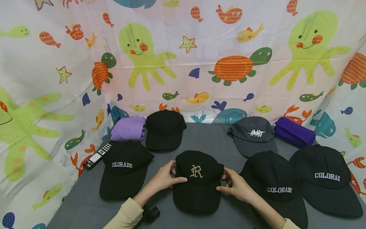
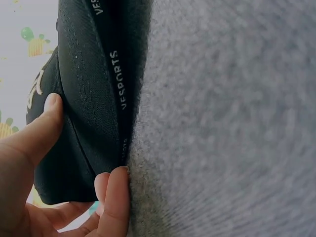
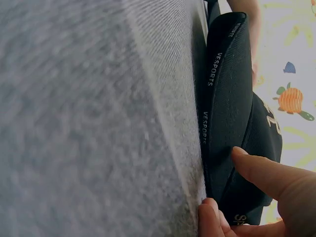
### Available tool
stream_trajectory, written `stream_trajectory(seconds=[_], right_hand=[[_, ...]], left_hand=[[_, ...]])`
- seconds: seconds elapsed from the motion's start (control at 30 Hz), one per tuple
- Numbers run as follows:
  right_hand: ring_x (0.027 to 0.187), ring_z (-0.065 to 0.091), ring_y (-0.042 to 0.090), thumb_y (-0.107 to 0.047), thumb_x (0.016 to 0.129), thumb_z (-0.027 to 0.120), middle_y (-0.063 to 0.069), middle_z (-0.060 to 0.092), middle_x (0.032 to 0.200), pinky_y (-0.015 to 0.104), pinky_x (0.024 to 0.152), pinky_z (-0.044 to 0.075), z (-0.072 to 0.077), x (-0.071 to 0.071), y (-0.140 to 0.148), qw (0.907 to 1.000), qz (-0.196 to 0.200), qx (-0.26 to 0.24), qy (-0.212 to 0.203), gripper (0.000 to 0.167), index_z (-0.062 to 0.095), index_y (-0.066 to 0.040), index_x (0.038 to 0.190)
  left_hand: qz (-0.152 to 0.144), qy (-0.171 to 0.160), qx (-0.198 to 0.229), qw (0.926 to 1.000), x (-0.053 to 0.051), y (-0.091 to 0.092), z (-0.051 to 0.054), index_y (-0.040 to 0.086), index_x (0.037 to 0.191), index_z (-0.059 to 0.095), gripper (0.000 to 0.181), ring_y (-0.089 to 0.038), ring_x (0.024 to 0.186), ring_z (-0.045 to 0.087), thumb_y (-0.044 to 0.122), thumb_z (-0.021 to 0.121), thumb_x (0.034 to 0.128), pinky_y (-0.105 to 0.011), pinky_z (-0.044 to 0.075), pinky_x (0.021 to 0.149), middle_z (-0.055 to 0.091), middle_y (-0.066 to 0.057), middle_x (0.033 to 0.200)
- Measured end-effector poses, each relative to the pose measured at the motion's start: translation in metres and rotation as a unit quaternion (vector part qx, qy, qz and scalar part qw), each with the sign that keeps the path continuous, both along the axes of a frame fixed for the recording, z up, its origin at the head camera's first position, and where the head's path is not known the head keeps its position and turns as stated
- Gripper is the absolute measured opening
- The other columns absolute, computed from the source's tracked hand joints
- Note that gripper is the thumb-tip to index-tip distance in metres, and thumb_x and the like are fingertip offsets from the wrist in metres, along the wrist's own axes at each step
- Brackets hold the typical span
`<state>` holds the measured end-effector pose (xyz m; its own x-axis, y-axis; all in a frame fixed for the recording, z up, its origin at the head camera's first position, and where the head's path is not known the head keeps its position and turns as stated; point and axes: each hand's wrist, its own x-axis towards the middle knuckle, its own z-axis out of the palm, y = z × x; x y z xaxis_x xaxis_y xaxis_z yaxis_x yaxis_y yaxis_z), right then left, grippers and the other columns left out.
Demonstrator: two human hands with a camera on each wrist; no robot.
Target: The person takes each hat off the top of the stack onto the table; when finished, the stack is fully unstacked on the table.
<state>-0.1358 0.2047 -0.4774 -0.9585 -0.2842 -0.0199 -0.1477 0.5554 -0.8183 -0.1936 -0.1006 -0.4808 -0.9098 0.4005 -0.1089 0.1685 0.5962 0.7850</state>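
A black baseball cap with a gold letter R sits at the front middle of the grey surface, brim toward me. My left hand grips its left side, thumb on the crown near the brim and fingers at the lower edge. On the opposite side my right hand pinches the cap between thumb and fingers. In the left wrist view the cap's brim shows white VESPORTS lettering along its edge. The right wrist view shows the same lettered brim just above the grey cloth. The cap's back is hidden.
Left stands a black COLORADO cap beside a remote. Behind are a plain black cap, a lilac cloth, a grey HEART cap and a purple cloth. Two COLORADO caps overlap at right. A printed curtain encloses the surface.
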Motion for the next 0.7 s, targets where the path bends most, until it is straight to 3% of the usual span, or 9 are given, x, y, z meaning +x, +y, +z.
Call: stream_trajectory(seconds=[0.27,0.7], right_hand=[[0.06,0.054,0.006,-0.028,0.079,0.074,0.016,0.052,0.105,0.024,0.049,0.046,0.002,-0.004,0.007,0.9998,0.013,0.013,0.01,0.077,0.036,0.01,0.134],[0.069,0.057,0.007,-0.035,0.085,0.067,0.014,0.053,0.104,0.022,0.058,0.047,0.012,-0.014,0.015,0.9953,0.0,0.074,0.063,0.067,0.041,0.001,0.136]], left_hand=[[-0.024,0.027,0.0,0.9994,-0.004,-0.003,0.002,0.006,0.134,0.039,0.079,-0.012,0.047,0.053,0.047,0.073,0.0754,-0.028,0.045,0.047,0.051,-0.009,0.095],[-0.026,0.088,-0.045,0.9947,-0.015,-0.003,0.019,0.011,0.135,0.043,0.073,-0.01,0.062,0.049,0.051,0.066,0.0798,-0.025,0.044,0.054,0.055,-0.01,0.108]])
